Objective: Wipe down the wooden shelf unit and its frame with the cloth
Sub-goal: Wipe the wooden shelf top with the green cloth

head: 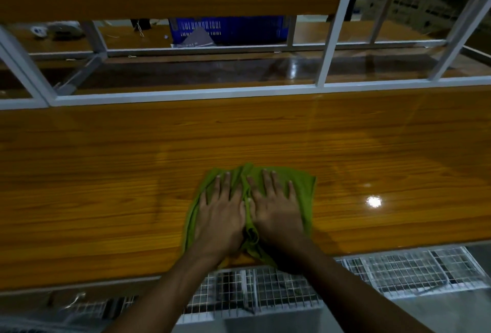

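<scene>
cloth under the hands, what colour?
Green, plain with no pattern. The cloth shows best in the head view, pressed flat under both hands on the wooden shelf.

Left and right of the fingers (267, 178), the glossy wooden shelf (106, 173) lies bare and open. Ahead of them, a white frame rail (186, 93) and white upright (336, 24) bar passage; gaps open between the bars.

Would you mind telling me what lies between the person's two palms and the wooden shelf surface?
The green cloth: in the head view, both the left hand and right hand press flat on it atop the shelf.
</scene>
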Available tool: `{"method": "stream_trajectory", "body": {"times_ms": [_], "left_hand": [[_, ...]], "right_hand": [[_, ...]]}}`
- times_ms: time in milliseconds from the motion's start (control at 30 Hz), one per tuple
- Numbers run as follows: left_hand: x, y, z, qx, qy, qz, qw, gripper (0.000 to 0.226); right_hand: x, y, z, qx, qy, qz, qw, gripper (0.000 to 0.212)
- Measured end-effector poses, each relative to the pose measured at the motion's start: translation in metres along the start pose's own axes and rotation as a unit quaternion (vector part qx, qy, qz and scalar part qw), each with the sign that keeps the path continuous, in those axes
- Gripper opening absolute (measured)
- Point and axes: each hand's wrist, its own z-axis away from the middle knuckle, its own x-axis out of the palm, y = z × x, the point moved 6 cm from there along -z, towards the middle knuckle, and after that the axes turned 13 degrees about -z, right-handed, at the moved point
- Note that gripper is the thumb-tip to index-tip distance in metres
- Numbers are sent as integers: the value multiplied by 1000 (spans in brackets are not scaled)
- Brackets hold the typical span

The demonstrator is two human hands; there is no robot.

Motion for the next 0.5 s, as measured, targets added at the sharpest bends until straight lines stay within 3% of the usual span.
{"method": "stream_trajectory", "body": {"times_ms": [133,300,500], "left_hand": [[7,-13,-38,-36,-11,-20,999,69],[13,-7,-106,-53,-61,12,997,58],[12,11,-170,-54,-26,31,998,60]], "right_hand": [[3,4,-46,-3,-38,22,999,58],[-8,32,-97,-1,-22,29,999,55],[-27,70,-146,19,-20,27,999,56]]}}
